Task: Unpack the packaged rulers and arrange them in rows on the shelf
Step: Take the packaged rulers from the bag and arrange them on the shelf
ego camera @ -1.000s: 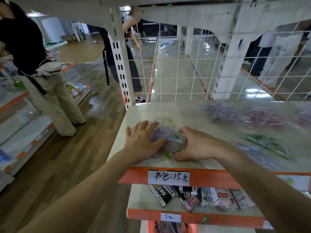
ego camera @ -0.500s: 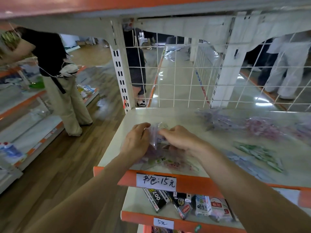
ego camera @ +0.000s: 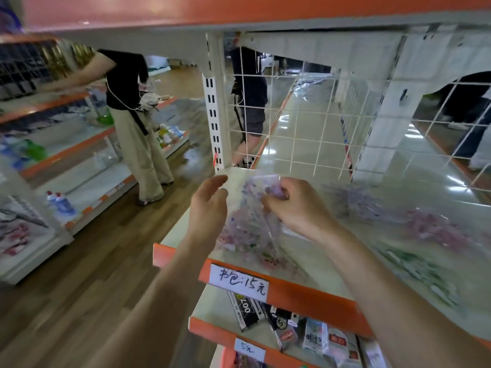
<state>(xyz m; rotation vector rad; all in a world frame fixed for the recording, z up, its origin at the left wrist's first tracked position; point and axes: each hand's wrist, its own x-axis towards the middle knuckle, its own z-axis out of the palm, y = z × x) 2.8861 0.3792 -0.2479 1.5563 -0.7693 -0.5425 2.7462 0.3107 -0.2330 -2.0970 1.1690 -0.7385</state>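
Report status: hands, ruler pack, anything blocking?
Right hand pinches pack top, held upright over shelf. Left hand open beside it. Nothing blocking; loose rulers lie to the right.

Between left hand [ego camera: 210, 208] and right hand [ego camera: 300, 208]: ruler packet [ego camera: 249, 224], above shelf [ego camera: 326, 264] front-left. Loose rulers [ego camera: 425, 229] on shelf to the right. Wire grid [ego camera: 305, 128] behind; price label [ego camera: 240, 281] on front edge, lower shelf [ego camera: 212, 304] beneath.
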